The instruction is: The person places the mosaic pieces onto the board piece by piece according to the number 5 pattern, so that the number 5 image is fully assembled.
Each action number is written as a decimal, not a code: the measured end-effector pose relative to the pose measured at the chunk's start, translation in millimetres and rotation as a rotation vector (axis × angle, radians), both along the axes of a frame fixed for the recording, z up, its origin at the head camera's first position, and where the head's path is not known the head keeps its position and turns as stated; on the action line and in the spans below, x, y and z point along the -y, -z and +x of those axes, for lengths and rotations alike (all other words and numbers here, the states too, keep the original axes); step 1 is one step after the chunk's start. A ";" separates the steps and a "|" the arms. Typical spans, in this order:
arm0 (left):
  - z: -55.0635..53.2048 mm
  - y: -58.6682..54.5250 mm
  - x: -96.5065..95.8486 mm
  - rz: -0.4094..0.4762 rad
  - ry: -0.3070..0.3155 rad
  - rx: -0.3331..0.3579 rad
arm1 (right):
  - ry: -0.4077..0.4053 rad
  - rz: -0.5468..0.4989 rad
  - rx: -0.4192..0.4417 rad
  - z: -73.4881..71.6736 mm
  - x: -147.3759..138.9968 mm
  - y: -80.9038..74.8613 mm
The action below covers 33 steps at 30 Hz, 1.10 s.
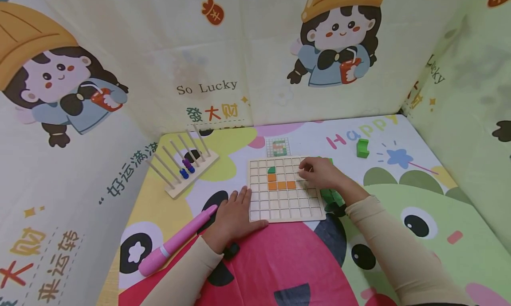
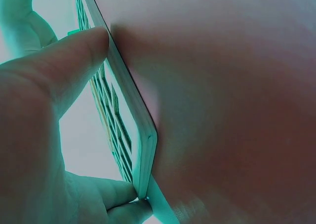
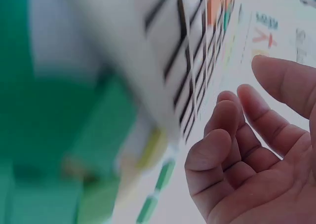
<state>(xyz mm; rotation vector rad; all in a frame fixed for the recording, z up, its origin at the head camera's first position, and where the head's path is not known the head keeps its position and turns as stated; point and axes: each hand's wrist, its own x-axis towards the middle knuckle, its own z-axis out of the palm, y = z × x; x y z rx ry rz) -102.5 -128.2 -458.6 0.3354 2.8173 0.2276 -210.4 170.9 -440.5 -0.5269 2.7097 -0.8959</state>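
A wooden grid board (image 1: 285, 210) lies on the table with several orange square tiles (image 1: 281, 185) set in an L shape and a green rounded tile (image 1: 271, 170) above them. My left hand (image 1: 231, 215) lies at the board's lower left corner. Its fingers touch the left side and its thumb (image 2: 79, 56) rests along the near edge. Over the board's right side hovers my right hand (image 1: 321, 173). In the right wrist view its fingers (image 3: 210, 157) are loosely bent, the thumb stands apart and nothing shows between them. Green pieces (image 1: 333, 198) lie beside the board's right edge, partly under the right forearm.
A pattern card (image 1: 277, 147) lies behind the board. At the back left stands a wooden peg rack (image 1: 175, 190) with blue and purple beads. A pink pen-shaped object (image 1: 179, 239) lies left of the left hand. Green blocks (image 1: 362, 148) sit at the back right.
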 end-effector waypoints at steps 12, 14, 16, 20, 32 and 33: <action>1.3 1.9 -1.3 -0.002 -0.004 0.009 | 0.128 0.109 0.001 -27.0 -60.6 -1.3; 1.4 1.5 -1.6 -0.005 -0.005 0.010 | 0.155 0.131 0.030 -30.5 -65.3 0.8; 1.3 1.4 -1.6 -0.011 -0.005 0.007 | 0.177 0.149 0.053 -33.9 -68.7 3.8; 1.1 0.9 -1.4 -0.014 -0.005 0.007 | 0.173 0.166 0.062 -38.7 -72.2 9.2; 1.7 2.0 -1.2 -0.008 -0.009 0.005 | 0.200 0.190 0.028 -40.0 -69.1 12.8; 1.8 1.5 -1.2 -0.010 -0.010 0.006 | 0.208 0.187 0.034 -39.6 -68.4 12.4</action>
